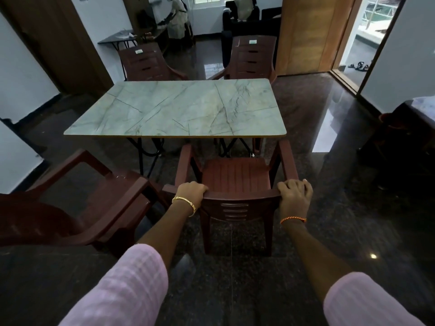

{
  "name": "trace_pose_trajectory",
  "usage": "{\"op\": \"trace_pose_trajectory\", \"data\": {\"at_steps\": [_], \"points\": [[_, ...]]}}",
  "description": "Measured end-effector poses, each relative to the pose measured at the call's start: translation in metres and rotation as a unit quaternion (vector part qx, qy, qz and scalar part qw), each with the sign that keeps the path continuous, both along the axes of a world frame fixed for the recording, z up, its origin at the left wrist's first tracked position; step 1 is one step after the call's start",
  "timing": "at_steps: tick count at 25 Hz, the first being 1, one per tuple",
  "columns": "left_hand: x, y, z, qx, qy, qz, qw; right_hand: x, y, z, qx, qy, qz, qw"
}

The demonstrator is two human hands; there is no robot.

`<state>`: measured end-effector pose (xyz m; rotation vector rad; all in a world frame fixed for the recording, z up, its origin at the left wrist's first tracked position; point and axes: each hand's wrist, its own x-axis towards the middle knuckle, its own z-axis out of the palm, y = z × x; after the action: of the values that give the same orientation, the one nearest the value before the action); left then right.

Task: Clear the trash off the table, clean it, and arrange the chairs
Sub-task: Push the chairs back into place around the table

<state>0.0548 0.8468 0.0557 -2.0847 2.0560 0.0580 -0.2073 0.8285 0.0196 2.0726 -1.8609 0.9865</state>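
A pale green marble-patterned table (179,107) stands in the middle of the room with a bare top. A maroon plastic chair (235,175) faces its near edge on the right. My left hand (191,190) and my right hand (294,192) both grip the top of this chair's backrest. Another maroon chair (98,203) stands angled at the near left, away from the table. Two more maroon chairs, one at the left (146,63) and one at the right (253,57), sit at the table's far side.
The floor is dark polished granite (341,184). A person (177,17) bends over a small black table (122,38) at the back. A black sofa (244,20) stands beyond. An open doorway (362,50) is at the right, and dark furniture (409,137) lines the right wall.
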Motion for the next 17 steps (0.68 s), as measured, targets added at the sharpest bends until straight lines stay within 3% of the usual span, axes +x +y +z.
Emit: {"op": "trace_pose_trajectory", "data": {"at_steps": [13,17], "points": [[-0.005,-0.004,-0.015,-0.074,0.018,-0.018,0.997,-0.007,-0.010,-0.003,0.010,0.012,0.001,1.000],[-0.011,-0.006,-0.014,-0.074,0.006,0.006,0.997,-0.007,-0.012,0.002,0.098,0.061,-0.015,0.993]]}}
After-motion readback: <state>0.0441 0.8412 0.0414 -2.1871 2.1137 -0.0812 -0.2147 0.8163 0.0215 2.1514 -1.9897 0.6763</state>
